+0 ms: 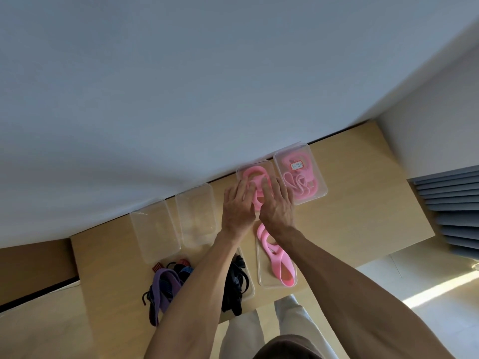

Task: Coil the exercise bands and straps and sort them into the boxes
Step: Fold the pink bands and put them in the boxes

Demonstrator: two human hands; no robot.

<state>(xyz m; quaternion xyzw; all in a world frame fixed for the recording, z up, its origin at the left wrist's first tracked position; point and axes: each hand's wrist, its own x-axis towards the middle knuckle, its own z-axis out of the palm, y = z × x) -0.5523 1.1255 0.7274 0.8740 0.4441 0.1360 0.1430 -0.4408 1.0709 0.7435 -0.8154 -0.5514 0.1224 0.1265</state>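
Home room, wooden desk (363, 161), white wall (181, 86)

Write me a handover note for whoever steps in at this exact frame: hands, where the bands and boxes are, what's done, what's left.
Hands: left hand and right hand both lie flat, fingers straight, pressing a coiled pink band into the middle clear box by the wall.
Done: the labelled box to its right already holds pink bands.
Left: two empty clear boxes stand to the left. A loose pink band lies on a clear lid or tray near the front edge. A purple strap with dark cords and a pile of black bands sit uncoiled at the front of the table.
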